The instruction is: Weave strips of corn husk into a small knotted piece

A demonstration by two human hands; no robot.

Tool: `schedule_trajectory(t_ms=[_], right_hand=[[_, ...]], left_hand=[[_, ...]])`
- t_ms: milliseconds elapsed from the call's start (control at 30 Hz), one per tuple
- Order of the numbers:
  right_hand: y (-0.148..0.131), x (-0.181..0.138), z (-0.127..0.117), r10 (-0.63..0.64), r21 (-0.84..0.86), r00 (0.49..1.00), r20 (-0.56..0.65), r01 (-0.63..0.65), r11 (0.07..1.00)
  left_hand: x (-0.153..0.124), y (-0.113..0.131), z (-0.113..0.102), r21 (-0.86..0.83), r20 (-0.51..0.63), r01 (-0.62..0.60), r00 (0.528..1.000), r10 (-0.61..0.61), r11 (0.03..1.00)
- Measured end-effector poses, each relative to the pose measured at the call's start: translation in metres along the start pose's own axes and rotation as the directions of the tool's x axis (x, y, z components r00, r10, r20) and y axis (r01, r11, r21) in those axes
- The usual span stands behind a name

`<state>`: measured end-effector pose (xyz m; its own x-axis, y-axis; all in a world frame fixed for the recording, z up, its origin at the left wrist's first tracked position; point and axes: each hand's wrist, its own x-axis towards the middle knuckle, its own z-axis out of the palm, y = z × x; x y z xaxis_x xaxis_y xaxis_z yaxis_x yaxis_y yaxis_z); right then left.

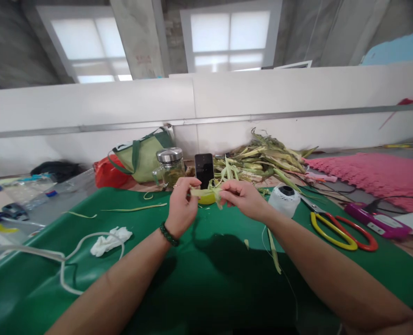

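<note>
My left hand (184, 204), with a dark beaded bracelet at the wrist, pinches one end of a pale green plant strip (202, 191) that looks like leaf or husk. At its other end, my right hand (239, 195) has thumb and fingers closed on the same strip, where thin frayed ends stick up. Both hands are held above the green mat (206, 279). Just below the strip shows a yellow rounded object (206, 199), partly hidden. Behind the hands, a black phone (204, 168) stands upright.
A lidded glass jar (170, 170) and green bag (143, 156) stand behind left; a plant pile (265, 156) lies behind right. Right of my hands are a white thread spool (285, 203), scissors (335, 230) and a magenta device (377, 222). A white cord (63, 267) and crumpled tissue (110, 242) lie left.
</note>
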<state>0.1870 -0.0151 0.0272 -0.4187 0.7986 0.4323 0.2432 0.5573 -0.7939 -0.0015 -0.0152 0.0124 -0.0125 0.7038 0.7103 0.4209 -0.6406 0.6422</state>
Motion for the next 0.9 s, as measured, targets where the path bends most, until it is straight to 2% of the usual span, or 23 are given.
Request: schedule_trajectory(t_ms=[33, 100, 167, 200, 233, 300, 333, 433, 467, 533, 633, 767, 900], right_hand=[[0.001, 0.0, -0.001, 0.003, -0.026, 1.0, 0.015, -0.002, 1.0], [0.001, 0.001, -0.002, 0.016, -0.094, 0.999, 0.038, -0.013, 0.995], [0.0, 0.001, -0.002, 0.039, -0.158, 0.998, 0.048, -0.03, 0.987], [0.0, 0.001, -0.001, 0.049, -0.182, 0.998, 0.048, -0.039, 0.982], [-0.001, 0.001, -0.001, 0.059, -0.196, 0.997, 0.043, -0.049, 0.979], [0.0, 0.001, 0.0, 0.08, -0.19, 0.996, 0.024, -0.074, 0.979], [0.001, 0.001, 0.001, 0.087, -0.177, 0.996, 0.015, -0.083, 0.981], [0.003, 0.002, 0.003, 0.089, -0.125, 0.996, 0.005, -0.087, 0.988], [0.004, 0.002, 0.004, 0.088, -0.101, 0.996, 0.009, -0.087, 0.991], [0.004, 0.002, 0.005, 0.091, -0.043, 0.996, 0.015, -0.09, 0.995], [0.002, 0.001, 0.005, 0.084, 0.034, 0.995, 0.052, -0.086, 0.996], [-0.001, 0.001, 0.004, 0.05, 0.05, 0.99, 0.132, -0.057, 0.997], [-0.001, 0.0, 0.003, 0.042, 0.018, 0.994, 0.101, -0.044, 0.999]], left_hand=[[0.004, -0.002, -0.001, -0.145, 0.047, 0.152, 0.988, -0.147, 0.978], [0.01, -0.005, -0.003, -0.33, 0.25, 0.408, 0.907, -0.338, 0.851], [0.013, -0.007, -0.004, -0.34, 0.459, 0.562, 0.799, -0.389, 0.754], [0.013, -0.008, -0.003, -0.308, 0.527, 0.589, 0.76, -0.382, 0.747], [0.011, -0.007, -0.001, -0.269, 0.565, 0.583, 0.74, -0.364, 0.767], [0.006, -0.007, 0.003, -0.183, 0.601, 0.479, 0.746, -0.288, 0.858], [0.003, -0.006, 0.005, -0.162, 0.588, 0.416, 0.769, -0.251, 0.895], [-0.004, -0.004, 0.009, -0.035, 0.433, 0.189, 0.888, -0.155, 0.981], [-0.006, -0.003, 0.01, 0.009, 0.385, 0.132, 0.914, -0.125, 0.991], [-0.008, -0.002, 0.01, 0.061, 0.334, 0.072, 0.938, -0.089, 0.995], [-0.009, -0.001, 0.012, -0.014, 0.345, 0.119, 0.933, -0.107, 0.993], [-0.007, -0.002, 0.016, -0.266, 0.469, 0.272, 0.875, -0.122, 0.925], [-0.005, -0.003, 0.016, -0.286, 0.54, 0.339, 0.829, -0.141, 0.896]])
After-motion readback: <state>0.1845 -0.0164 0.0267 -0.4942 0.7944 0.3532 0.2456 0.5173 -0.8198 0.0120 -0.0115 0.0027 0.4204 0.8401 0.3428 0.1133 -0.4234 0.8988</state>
